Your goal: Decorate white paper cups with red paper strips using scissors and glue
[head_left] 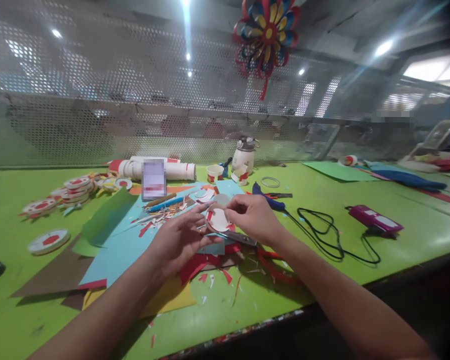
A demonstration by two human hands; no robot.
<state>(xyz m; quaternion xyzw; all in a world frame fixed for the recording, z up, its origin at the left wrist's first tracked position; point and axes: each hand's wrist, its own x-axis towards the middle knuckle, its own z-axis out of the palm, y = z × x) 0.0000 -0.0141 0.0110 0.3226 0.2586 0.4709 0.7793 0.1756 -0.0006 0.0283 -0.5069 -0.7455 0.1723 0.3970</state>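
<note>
In front of me, my left hand (180,240) has its fingers curved around a small white round paper piece (219,221) with red at its edge. My right hand (255,216) is closed in a pinch at the upper right edge of that piece. Whatever is between its fingertips is mostly hidden. Just below the hands lie scissors (243,238) with orange-red handles, their blades pointing left. Light blue sheets (114,250), a red sheet (197,265) and many paper scraps (210,280) lie under and around the hands.
Finished-looking round pieces (49,240) with red centres sit at left, several of them stacked. Behind stand white paper rolls (183,171), paper cups (214,173) and a flask (243,155). On the right, a blue glue gun (268,197) has a black cord (322,245) near a purple box (375,220).
</note>
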